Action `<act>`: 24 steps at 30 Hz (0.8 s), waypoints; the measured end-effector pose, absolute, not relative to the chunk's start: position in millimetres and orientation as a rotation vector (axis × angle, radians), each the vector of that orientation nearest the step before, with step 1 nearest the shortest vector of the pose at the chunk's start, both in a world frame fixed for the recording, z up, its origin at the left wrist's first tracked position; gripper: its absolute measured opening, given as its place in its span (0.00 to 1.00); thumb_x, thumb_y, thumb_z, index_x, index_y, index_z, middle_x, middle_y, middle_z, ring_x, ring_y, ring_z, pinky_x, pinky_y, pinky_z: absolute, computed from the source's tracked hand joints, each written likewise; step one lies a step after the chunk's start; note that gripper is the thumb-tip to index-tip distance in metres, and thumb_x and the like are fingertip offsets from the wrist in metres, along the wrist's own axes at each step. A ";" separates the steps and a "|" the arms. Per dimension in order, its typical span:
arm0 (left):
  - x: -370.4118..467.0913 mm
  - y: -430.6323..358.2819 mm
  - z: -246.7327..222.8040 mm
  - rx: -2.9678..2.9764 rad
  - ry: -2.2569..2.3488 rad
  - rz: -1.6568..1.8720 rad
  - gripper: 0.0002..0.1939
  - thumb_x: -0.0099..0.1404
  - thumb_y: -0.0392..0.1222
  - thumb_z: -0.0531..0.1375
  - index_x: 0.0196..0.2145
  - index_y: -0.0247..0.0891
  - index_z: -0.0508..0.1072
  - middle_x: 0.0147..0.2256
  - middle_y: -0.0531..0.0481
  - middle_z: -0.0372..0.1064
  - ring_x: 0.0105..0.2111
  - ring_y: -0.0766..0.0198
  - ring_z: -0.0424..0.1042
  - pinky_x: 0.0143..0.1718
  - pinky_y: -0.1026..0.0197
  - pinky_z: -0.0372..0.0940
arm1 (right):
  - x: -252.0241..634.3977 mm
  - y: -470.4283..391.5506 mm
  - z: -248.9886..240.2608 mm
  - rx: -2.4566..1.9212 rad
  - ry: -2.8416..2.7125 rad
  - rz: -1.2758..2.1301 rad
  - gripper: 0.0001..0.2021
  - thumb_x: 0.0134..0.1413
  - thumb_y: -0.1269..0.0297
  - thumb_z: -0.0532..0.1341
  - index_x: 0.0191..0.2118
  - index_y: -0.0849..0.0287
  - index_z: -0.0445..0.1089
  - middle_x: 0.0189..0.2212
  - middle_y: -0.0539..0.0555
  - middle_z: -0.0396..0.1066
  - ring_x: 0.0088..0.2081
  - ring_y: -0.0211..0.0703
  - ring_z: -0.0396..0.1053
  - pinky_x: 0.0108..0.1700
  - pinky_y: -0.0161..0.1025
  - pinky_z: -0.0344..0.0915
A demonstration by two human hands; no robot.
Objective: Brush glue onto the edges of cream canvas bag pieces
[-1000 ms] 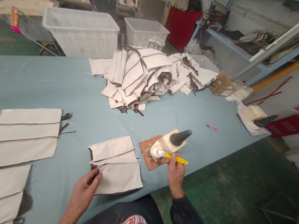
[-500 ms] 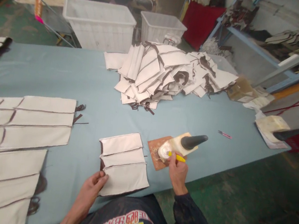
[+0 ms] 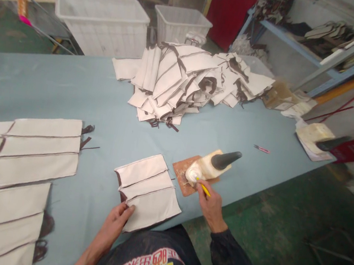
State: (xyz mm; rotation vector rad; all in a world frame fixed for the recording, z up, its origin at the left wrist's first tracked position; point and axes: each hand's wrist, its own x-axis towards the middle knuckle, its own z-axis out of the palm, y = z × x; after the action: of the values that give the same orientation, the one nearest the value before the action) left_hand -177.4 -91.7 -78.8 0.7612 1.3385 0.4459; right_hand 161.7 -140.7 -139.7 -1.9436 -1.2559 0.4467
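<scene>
My left hand (image 3: 115, 223) pinches the near left edge of a small stack of off-white fabric pieces (image 3: 152, 192) with dark edging, lying flat on the table. My right hand (image 3: 212, 206) grips a slim yellow-handled tool (image 3: 204, 190), its tip in the white paste (image 3: 194, 172) at the round mouth of a cream-coated container (image 3: 209, 164). A black cone (image 3: 225, 159) sticks out from that container's far end. Beneath it lies a brown board (image 3: 181, 168). The tool's tip is too covered to make out.
A big heap of off-white pieces (image 3: 171, 77) lies at the back of the blue-green table (image 3: 108, 106). Rows of similar pieces (image 3: 41, 143) lie to the left. Pink-handled snips (image 3: 261, 149) and a second coned container (image 3: 315, 135) are on the right. White bins (image 3: 103, 25) stand beyond.
My right hand has tilted the yellow tool more steeply, with its tip still at the paste. My left hand and the fabric edge have shifted slightly right. The whole view has also shifted.
</scene>
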 end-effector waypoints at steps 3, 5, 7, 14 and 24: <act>-176.1 -90.7 -77.9 0.731 1.313 0.452 0.22 0.57 0.59 0.71 0.41 0.39 0.80 0.36 0.47 0.84 0.40 0.50 0.82 0.43 0.57 0.75 | 168.3 -144.9 -129.3 -1.864 -1.440 0.577 0.16 0.67 0.52 0.60 0.47 0.53 0.81 0.45 0.58 0.83 0.45 0.52 0.81 0.49 0.42 0.74; -175.4 -90.6 -77.6 0.705 1.300 0.460 0.22 0.57 0.59 0.71 0.40 0.39 0.80 0.36 0.47 0.84 0.41 0.50 0.82 0.44 0.57 0.75 | 172.1 -147.2 -120.3 -1.832 -1.502 0.643 0.14 0.66 0.54 0.60 0.48 0.52 0.82 0.45 0.57 0.83 0.46 0.52 0.81 0.50 0.43 0.74; -174.9 -90.7 -77.4 0.685 1.298 0.474 0.23 0.56 0.59 0.72 0.40 0.39 0.79 0.36 0.46 0.84 0.41 0.50 0.82 0.44 0.56 0.75 | 175.0 -149.3 -111.1 -1.822 -1.509 0.683 0.13 0.66 0.54 0.61 0.47 0.51 0.82 0.44 0.57 0.83 0.46 0.53 0.81 0.50 0.44 0.75; -172.5 -89.3 -75.3 0.664 1.314 0.481 0.23 0.53 0.60 0.72 0.38 0.40 0.79 0.34 0.46 0.83 0.39 0.48 0.82 0.42 0.55 0.76 | 173.6 -153.3 -101.0 -1.845 -1.154 0.703 0.17 0.63 0.47 0.65 0.44 0.55 0.80 0.36 0.56 0.82 0.34 0.49 0.77 0.41 0.43 0.74; -171.0 -85.3 -68.8 0.734 1.252 0.459 0.27 0.52 0.63 0.72 0.40 0.38 0.81 0.35 0.47 0.82 0.36 0.50 0.80 0.41 0.55 0.74 | 134.3 -147.1 -154.6 -1.701 -0.201 0.656 0.31 0.55 0.33 0.61 0.47 0.58 0.68 0.29 0.51 0.76 0.21 0.36 0.65 0.22 0.34 0.64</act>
State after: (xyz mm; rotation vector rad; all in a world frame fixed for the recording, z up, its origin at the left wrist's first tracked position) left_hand -171.0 -85.3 -68.8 0.7339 1.2518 0.4586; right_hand 134.3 -147.1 -154.6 -1.7009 -0.2012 0.6555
